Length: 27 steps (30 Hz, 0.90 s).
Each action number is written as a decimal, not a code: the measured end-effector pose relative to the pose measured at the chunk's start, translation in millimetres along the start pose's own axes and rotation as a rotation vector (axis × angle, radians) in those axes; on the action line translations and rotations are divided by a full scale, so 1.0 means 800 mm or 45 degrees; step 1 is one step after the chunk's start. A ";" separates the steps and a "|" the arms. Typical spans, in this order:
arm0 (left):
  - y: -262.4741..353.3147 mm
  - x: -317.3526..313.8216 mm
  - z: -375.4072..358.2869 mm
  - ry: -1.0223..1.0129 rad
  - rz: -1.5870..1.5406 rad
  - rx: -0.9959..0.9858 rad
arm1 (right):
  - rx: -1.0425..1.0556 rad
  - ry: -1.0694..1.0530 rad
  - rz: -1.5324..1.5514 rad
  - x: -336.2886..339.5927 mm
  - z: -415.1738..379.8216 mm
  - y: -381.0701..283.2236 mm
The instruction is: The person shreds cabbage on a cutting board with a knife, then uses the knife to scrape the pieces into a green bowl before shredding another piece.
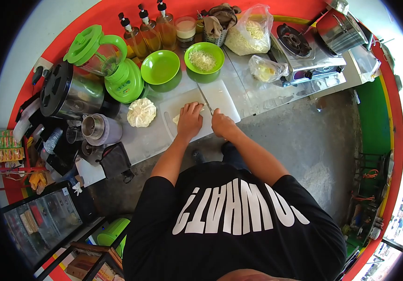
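Note:
On a white cutting board [224,100] my right hand [222,124] grips the handle of a knife [205,96], its blade pointing away from me. Left of the blade, my left hand [190,121] presses down with bent fingers on a pale piece of food [176,119], mostly hidden under them. A pale, ruffled cabbage-like piece [141,112] lies on the metal counter to the left of the board. Beyond the board stand a green bowl [202,60] holding pale shreds and a second green bowl [160,67] with nothing visible in it.
A green blender [123,80] and a metal container [99,129] stand at the left. Pump bottles [150,35] line the back. Bags of pale food [248,35] lie near the gas stove [304,51], which has a pot [342,33] on its right.

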State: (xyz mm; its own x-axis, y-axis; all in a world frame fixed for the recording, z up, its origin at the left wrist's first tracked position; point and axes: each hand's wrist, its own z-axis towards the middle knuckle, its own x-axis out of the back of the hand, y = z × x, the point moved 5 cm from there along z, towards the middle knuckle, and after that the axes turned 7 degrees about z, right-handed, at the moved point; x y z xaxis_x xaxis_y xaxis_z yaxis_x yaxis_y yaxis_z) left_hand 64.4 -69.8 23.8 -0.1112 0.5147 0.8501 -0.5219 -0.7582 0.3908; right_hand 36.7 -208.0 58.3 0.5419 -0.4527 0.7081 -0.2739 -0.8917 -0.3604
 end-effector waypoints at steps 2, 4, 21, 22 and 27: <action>0.001 0.002 0.000 -0.001 -0.001 -0.001 | 0.010 0.008 0.002 -0.006 -0.005 0.001; 0.001 0.001 0.001 0.001 -0.001 -0.001 | 0.022 0.018 0.000 -0.025 -0.005 0.009; -0.002 0.002 0.000 0.097 -0.053 -0.009 | 0.070 0.197 -0.027 -0.032 -0.002 0.007; -0.001 0.003 -0.001 0.093 -0.055 -0.007 | 0.067 0.193 -0.026 -0.028 0.001 0.007; -0.001 0.003 0.000 0.058 -0.073 0.010 | 0.130 0.178 -0.031 -0.016 0.002 0.002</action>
State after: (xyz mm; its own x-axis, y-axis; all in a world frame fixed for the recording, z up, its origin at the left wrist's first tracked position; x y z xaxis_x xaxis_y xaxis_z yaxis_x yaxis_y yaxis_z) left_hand 65.1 -68.0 25.3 -0.1200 0.5752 0.8092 -0.5221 -0.7298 0.4414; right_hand 31.0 -203.8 47.5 0.4295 -0.4333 0.7923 -0.1758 -0.9007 -0.3972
